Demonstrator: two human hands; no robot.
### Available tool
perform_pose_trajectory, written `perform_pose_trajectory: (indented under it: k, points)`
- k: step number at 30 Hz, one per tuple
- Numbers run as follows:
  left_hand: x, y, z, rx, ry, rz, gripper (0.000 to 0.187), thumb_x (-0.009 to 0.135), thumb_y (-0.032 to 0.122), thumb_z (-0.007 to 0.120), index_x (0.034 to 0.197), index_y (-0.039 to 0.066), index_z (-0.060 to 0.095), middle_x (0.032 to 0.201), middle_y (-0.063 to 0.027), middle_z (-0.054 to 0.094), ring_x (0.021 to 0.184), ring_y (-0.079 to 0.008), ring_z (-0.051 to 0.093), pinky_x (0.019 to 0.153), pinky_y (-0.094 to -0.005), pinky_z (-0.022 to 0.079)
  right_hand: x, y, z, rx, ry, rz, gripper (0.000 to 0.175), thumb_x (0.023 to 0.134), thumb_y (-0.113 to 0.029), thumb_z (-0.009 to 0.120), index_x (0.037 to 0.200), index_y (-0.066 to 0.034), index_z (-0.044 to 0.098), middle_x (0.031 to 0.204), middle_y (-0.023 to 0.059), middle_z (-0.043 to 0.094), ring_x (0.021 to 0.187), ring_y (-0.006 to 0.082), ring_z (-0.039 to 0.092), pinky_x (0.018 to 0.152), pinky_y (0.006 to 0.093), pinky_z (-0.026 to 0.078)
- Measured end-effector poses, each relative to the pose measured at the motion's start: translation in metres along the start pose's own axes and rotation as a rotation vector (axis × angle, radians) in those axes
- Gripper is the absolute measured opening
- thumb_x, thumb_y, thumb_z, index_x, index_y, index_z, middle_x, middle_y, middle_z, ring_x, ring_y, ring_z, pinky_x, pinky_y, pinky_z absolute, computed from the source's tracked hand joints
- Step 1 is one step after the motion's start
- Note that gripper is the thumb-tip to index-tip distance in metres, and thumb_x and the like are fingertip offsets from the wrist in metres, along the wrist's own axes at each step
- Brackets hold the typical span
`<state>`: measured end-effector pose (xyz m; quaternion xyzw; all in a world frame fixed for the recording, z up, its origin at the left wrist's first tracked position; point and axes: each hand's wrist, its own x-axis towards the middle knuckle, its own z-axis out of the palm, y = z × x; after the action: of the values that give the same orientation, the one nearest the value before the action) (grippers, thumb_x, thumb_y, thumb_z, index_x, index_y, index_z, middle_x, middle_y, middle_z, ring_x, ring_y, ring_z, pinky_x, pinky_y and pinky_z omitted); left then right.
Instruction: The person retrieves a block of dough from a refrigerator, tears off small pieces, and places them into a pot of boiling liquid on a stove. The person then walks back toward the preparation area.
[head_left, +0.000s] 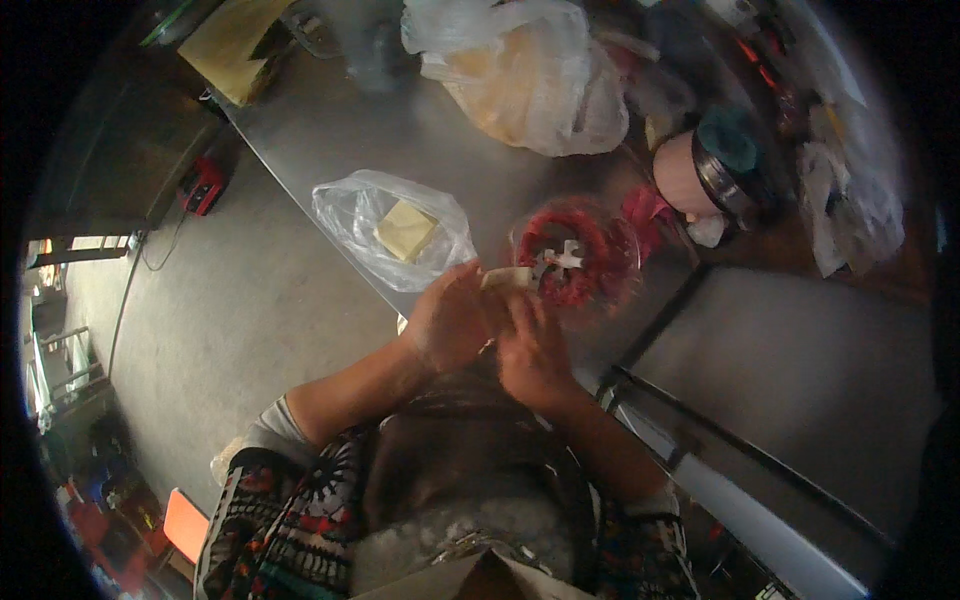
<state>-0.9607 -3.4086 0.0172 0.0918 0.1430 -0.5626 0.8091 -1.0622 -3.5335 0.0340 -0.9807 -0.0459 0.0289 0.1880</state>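
Observation:
My left hand (448, 319) and my right hand (534, 352) meet in front of my body. Between their fingertips is a small pale folded piece (507, 279), which looks like a dough wrapper; the fingers partly hide it. Left of it, an open clear plastic bag (349, 214) holds a stack of square yellowish wrappers (405, 229). Just beyond my right hand stands a clear round bowl (636, 259) with red minced filling (532, 225) in a ring. A white piece (571, 253) sits at its middle; I cannot tell what it is.
The grey table (292, 142) has its edge running diagonally on the left. A large plastic bag (525, 82) lies at the back. A pink container (679, 172) stands right, by pink cloth or plastic (643, 214). A red device (202, 186) is on the floor.

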Motion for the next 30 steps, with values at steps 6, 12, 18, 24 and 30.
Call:
perform_pose_trajectory:
  k: [6,12,18,24,30]
  points:
    - [0.013,0.006,-0.056,0.029,0.438,-0.082,0.038,0.091,0.040,0.048,0.090,0.003,0.058,0.085,-0.0093,0.060,0.072,-0.0222,0.055,0.069,-0.0366,0.045,-0.014,0.008,0.036,-0.030,0.041,-0.207,0.043,0.078,-0.009,0.059,0.120,0.0000,0.056,0.131,0.0199,0.045,0.126,0.0358,0.040,0.102,0.0520,0.034]
    - [0.012,0.027,-0.078,0.328,0.492,0.089,0.016,0.090,0.021,0.053,0.090,0.006,0.059,0.080,-0.0045,0.057,0.069,-0.0158,0.053,0.060,-0.0271,0.041,-0.025,0.086,-0.004,0.272,0.022,0.201,0.046,0.077,-0.017,0.070,0.118,0.0003,0.057,0.128,0.0177,0.049,0.122,0.0361,0.046,0.103,0.0432,0.036]
    - [0.010,-0.010,-0.047,0.678,0.082,0.159,0.017,0.087,0.011,0.057,0.102,0.006,0.060,0.091,-0.0049,0.059,0.090,-0.0182,0.058,0.076,-0.0296,0.045,-0.022,0.123,0.015,-0.133,-0.288,0.280,0.069,0.071,-0.029,0.075,0.128,0.0014,0.049,0.132,0.0189,0.047,0.123,0.0361,0.044,0.104,0.0423,0.037]
    - [0.002,-0.024,-0.032,1.093,0.052,0.311,0.024,0.086,0.003,0.060,0.110,0.001,0.058,0.109,-0.0070,0.060,0.107,-0.0187,0.056,0.095,-0.0322,0.042,-0.009,0.135,0.038,-0.088,-0.467,0.221,0.043,0.080,-0.029,0.063,0.111,-0.0003,0.058,0.118,0.0187,0.055,0.112,0.0368,0.052,0.096,0.0449,0.042]
    - [0.003,0.063,-0.085,1.653,0.685,0.686,0.017,0.083,0.010,0.062,0.098,0.003,0.066,0.094,-0.0133,0.067,0.086,-0.0253,0.067,0.076,-0.0337,0.052,-0.016,0.133,0.033,-0.085,-0.348,0.199,0.030,0.080,-0.017,0.056,0.105,-0.0007,0.060,0.114,0.0188,0.056,0.106,0.0374,0.054,0.093,0.0450,0.043]
